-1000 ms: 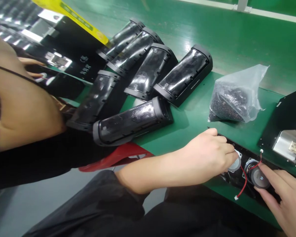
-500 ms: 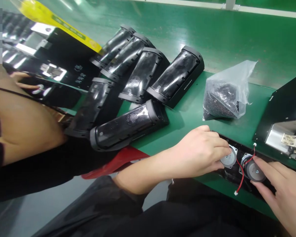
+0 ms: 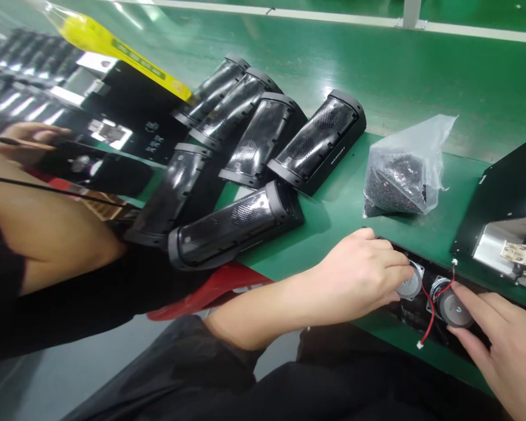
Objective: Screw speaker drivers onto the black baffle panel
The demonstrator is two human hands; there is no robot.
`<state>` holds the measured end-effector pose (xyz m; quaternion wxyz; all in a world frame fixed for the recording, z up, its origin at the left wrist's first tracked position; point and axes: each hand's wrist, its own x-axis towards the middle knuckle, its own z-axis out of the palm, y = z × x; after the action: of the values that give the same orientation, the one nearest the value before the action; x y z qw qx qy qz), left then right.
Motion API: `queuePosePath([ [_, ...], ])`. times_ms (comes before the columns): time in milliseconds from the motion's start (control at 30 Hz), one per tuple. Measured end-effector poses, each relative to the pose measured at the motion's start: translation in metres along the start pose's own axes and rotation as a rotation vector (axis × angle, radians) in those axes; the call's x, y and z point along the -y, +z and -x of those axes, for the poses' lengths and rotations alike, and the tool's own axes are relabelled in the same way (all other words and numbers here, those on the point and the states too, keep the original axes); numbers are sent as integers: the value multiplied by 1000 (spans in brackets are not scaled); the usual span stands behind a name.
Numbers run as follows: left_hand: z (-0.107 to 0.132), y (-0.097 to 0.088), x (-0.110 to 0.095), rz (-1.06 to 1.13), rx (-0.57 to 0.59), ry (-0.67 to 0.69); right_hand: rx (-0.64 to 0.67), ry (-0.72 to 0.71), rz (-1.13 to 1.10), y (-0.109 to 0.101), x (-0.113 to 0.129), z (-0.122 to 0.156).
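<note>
Hands apart: left hand (image 3: 359,272) on a round metal speaker driver (image 3: 409,285), right hand (image 3: 504,351) at a second driver (image 3: 453,308); long black speaker housing (image 3: 425,263) lying crosswise, sloping down rightward.

Bright overhead light throws white glare across the green workbench (image 3: 421,70) and glossy black speaker casings (image 3: 319,137), while the far left edge blurs.

Two round speaker drivers (image 3: 409,285) (metal-backed, red-wired) side by side in a black speaker housing (image 3: 423,264)

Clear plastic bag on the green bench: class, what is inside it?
The bag holds a heap of small dark pieces in its lower end. Their exact shape is blurred by the plastic, and the heap's middle is hidden.
</note>
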<state>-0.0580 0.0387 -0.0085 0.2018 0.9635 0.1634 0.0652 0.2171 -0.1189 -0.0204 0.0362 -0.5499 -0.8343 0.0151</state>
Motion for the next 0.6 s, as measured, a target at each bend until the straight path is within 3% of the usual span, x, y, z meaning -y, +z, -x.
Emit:
queuePosePath([
  [167, 0, -2, 1, 14, 6, 0, -10, 1, -30, 1, 4, -2],
  [433, -4, -4, 0, 19, 28, -18, 7, 211, -109, 5, 12, 0],
  [600, -5, -5, -3, -28, 53, -10, 29, 197, -129, 5, 13, 4],
])
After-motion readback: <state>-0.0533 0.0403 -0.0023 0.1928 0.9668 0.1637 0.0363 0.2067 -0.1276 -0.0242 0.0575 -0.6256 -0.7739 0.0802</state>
